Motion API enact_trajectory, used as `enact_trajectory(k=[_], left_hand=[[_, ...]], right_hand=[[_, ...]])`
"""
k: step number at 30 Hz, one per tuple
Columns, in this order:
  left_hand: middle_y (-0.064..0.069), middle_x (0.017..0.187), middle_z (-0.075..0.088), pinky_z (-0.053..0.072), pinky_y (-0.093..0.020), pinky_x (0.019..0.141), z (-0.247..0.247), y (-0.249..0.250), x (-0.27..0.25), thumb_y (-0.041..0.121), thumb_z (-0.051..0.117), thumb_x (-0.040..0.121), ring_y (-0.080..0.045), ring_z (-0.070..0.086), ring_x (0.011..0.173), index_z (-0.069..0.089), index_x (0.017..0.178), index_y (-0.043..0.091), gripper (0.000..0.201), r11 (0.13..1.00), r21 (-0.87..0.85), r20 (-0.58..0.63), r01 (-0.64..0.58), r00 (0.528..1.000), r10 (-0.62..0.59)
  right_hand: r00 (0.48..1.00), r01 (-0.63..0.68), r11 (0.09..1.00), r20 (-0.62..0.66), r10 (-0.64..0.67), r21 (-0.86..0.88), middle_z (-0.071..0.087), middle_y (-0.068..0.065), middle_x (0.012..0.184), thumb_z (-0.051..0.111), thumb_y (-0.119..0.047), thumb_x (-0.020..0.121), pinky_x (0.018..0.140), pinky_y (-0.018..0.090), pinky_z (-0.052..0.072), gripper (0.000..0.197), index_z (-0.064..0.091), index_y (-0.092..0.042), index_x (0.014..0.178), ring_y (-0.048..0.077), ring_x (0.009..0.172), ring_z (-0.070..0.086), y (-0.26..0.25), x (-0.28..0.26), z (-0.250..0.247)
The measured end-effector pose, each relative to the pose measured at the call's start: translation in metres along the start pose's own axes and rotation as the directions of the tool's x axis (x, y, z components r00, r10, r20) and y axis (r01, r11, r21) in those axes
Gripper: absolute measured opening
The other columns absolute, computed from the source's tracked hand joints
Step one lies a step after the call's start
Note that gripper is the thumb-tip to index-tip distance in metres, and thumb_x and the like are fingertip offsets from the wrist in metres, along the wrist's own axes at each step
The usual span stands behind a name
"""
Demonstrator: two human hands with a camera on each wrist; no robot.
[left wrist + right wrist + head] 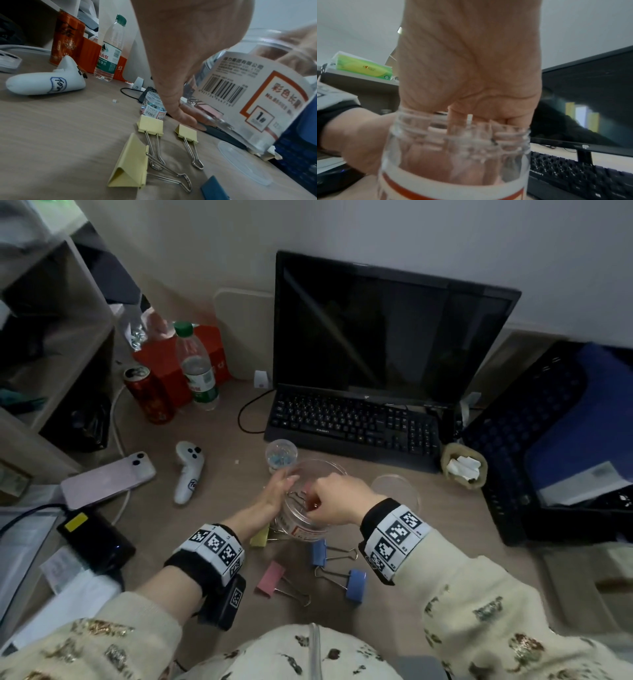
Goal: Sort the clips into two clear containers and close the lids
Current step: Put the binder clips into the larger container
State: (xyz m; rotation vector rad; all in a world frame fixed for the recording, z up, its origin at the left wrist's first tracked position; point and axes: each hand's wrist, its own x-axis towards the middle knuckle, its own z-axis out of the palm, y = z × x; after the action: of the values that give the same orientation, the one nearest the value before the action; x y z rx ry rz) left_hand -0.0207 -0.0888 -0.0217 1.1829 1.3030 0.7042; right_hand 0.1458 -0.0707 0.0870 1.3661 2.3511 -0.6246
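Note:
A large clear jar (308,518) with an orange-framed label stands open at the desk's middle. My left hand (275,491) lies flat against its left wall, fingers straight. My right hand (327,501) reaches into the jar's mouth with curled fingers, and wire clip handles show just beneath them. Whether it holds a clip is hidden. A pink clip (205,109) shows through the jar wall. The jar's lid (395,491) lies to its right. A small lidded jar (281,455) of tiny clips stands behind. Loose on the desk are yellow clips (150,125), two blue clips (320,553) and a pink clip (270,578).
A keyboard (352,422) and monitor (387,326) stand right behind the jars. To the left are a white controller (188,470), a phone (106,479), a can (149,395) and a water bottle (197,368). A blue basket (555,440) fills the right side.

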Motion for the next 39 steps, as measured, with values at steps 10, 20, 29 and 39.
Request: enact_trajectory(k=[10, 20, 29, 39], left_hand=[[-0.005, 0.148, 0.041, 0.037, -0.052, 0.113, -0.011, 0.002, -0.017, 0.093, 0.036, 0.065, -0.023, 0.042, 0.136, 0.028, 0.151, 0.02, 0.114, 1.0, 0.012, -0.054, -0.009, 0.999, 0.01], [0.0, 0.129, 0.053, 0.047, -0.04, 0.094, -0.049, -0.001, -0.033, 0.055, 0.044, 0.074, -0.021, 0.053, 0.121, 0.037, 0.143, 0.019, 0.078, 0.966, -0.256, -0.254, 0.025, 0.963, -0.092], [-0.003, 0.121, 0.055, 0.051, -0.019, 0.07, -0.05, -0.004, -0.04, 0.036, 0.039, 0.085, -0.009, 0.058, 0.099, 0.037, 0.131, 0.02, 0.049, 0.933, -0.357, -0.245, 0.034, 0.961, -0.129], [-0.002, 0.127, 0.057, 0.047, -0.028, 0.079, -0.048, -0.005, -0.039, 0.06, 0.045, 0.06, -0.02, 0.056, 0.115, 0.044, 0.126, 0.027, 0.074, 0.948, -0.317, -0.208, 0.032, 0.973, -0.103]], right_hand=[[0.971, 0.084, 0.996, -0.227, -0.076, 0.026, 0.058, 0.001, 0.087, 0.047, -0.037, 0.095, 0.069, 0.032, 0.044, 0.024, 0.063, -0.02, 0.089, 0.019, 0.08, 0.051, -0.006, -0.001, 0.017], [0.996, 0.052, 0.952, -0.09, -0.026, 0.303, 0.059, -0.005, 0.075, 0.057, -0.042, 0.089, 0.067, 0.04, 0.052, 0.024, 0.053, -0.027, 0.071, 0.015, 0.069, 0.057, 0.018, 0.008, 0.066], [0.978, 0.194, 0.967, 0.103, -0.179, -0.166, 0.062, 0.011, 0.109, 0.063, -0.036, 0.08, 0.069, 0.033, 0.036, 0.039, 0.057, -0.011, 0.109, 0.032, 0.1, 0.059, -0.022, 0.01, 0.136], [0.996, 0.063, 0.977, 0.077, -0.048, -0.206, 0.064, 0.009, 0.113, 0.051, -0.025, 0.091, 0.073, 0.034, 0.044, 0.025, 0.062, -0.014, 0.11, 0.032, 0.104, 0.062, -0.014, 0.013, 0.127]])
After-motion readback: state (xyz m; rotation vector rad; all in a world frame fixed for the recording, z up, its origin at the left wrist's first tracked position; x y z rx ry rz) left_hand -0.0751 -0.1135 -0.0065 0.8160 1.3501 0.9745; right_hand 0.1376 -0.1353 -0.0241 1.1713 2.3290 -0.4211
